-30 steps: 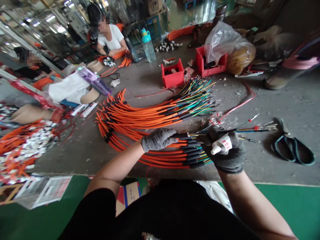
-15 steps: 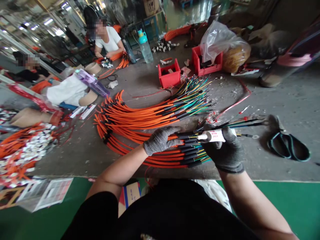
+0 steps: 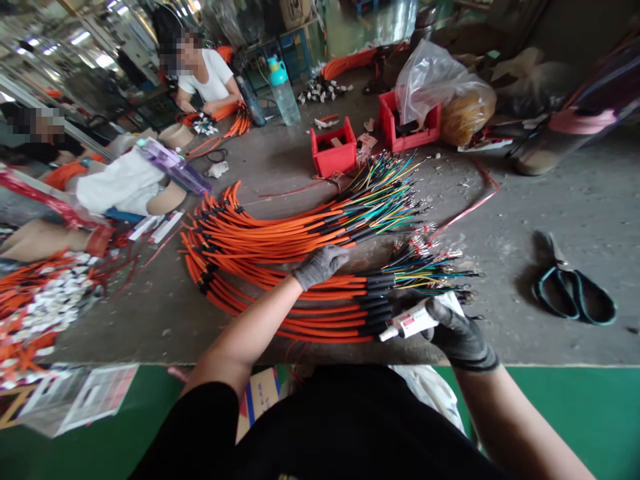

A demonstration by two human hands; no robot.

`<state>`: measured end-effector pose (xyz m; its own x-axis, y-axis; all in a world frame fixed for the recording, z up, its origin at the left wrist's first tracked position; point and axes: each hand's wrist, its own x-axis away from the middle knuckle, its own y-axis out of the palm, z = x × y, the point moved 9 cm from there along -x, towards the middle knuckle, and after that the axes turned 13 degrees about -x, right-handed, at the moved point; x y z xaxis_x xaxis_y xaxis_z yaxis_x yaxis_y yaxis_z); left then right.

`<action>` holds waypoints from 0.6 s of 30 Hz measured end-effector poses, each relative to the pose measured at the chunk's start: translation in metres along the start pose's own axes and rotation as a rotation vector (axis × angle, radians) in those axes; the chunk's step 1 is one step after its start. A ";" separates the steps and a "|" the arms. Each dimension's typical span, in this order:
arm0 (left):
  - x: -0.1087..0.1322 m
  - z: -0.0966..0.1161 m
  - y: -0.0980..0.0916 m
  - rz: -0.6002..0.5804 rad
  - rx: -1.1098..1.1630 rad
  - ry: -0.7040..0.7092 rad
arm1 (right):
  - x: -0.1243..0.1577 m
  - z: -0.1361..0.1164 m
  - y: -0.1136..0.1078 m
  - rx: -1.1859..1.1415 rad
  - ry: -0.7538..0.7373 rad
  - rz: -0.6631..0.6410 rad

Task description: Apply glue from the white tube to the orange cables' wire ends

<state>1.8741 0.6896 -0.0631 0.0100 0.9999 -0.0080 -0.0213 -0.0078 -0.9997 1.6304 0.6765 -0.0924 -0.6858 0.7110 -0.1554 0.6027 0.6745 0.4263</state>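
My left hand (image 3: 320,267), in a grey glove, rests at the upper edge of the front bundle of orange cables (image 3: 320,313). Its fingers are bent and pressed together; what lies under them is hidden. A white squeeze tube (image 3: 414,320) with a red label and a pointed nozzle is gripped in my gloved right hand (image 3: 457,333). The nozzle points left, close over the black sleeves (image 3: 377,310) on the front cables. Thin coloured wires (image 3: 430,275) fan out from those sleeves. A second bundle of orange cables (image 3: 280,230) lies just behind.
Black-handled scissors (image 3: 573,293) lie at the right. Red bins (image 3: 334,152), a plastic bag (image 3: 430,83) and a water bottle (image 3: 284,97) stand at the back. More orange cables with white connectors (image 3: 60,293) are heaped left. A co-worker (image 3: 207,77) sits across the table (image 3: 515,220).
My left hand has moved up and left, away from the cable ends. My right hand has lowered toward me with the tube. The wire ends near my right hand now lie with the bundle.
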 end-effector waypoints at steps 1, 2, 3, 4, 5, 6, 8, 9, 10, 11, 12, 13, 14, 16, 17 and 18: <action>-0.013 -0.001 0.005 -0.022 -0.049 -0.074 | -0.003 0.002 0.008 -0.054 0.023 -0.016; -0.025 -0.001 0.009 -0.035 -0.088 -0.137 | -0.005 0.004 0.017 -0.117 0.050 -0.030; -0.035 0.001 0.014 -0.054 -0.123 -0.192 | -0.007 0.004 0.024 -0.179 0.070 -0.039; -0.043 0.004 0.017 -0.061 -0.143 -0.226 | -0.008 0.003 0.030 -0.231 0.082 -0.041; -0.049 0.008 0.021 -0.073 -0.161 -0.250 | -0.009 0.000 0.035 -0.274 0.082 -0.041; -0.053 0.011 0.022 -0.087 -0.173 -0.261 | -0.009 -0.004 0.038 -0.303 0.072 -0.036; -0.057 0.015 0.019 -0.104 -0.185 -0.250 | -0.007 -0.013 0.038 -0.340 0.042 -0.011; -0.057 0.015 0.013 -0.105 -0.185 -0.234 | -0.006 -0.017 0.036 -0.353 0.029 0.006; -0.055 0.013 0.004 -0.099 -0.183 -0.217 | -0.005 -0.020 0.033 -0.364 0.023 0.028; -0.051 0.010 -0.008 -0.087 -0.184 -0.204 | -0.003 -0.021 0.030 -0.373 0.021 0.051; -0.046 0.007 -0.022 -0.056 -0.180 -0.186 | -0.003 -0.021 0.027 -0.381 0.025 0.071; -0.038 0.004 -0.037 -0.010 -0.171 -0.165 | -0.002 -0.019 0.024 -0.387 0.035 0.089; -0.028 0.004 -0.051 0.056 -0.154 -0.134 | -0.003 -0.015 0.022 -0.390 0.052 0.108; -0.002 0.010 -0.077 0.234 -0.087 -0.044 | -0.009 -0.002 0.024 -0.372 0.110 0.128; 0.012 0.013 -0.082 0.299 -0.070 -0.019 | -0.014 0.005 0.029 -0.352 0.145 0.125; 0.026 0.018 -0.083 0.350 -0.076 -0.010 | -0.021 0.012 0.036 -0.335 0.180 0.115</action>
<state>1.8585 0.7162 0.0200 0.0056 0.9365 -0.3508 0.0530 -0.3505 -0.9350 1.6710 0.6883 -0.0845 -0.7005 0.7115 0.0564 0.5334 0.4694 0.7037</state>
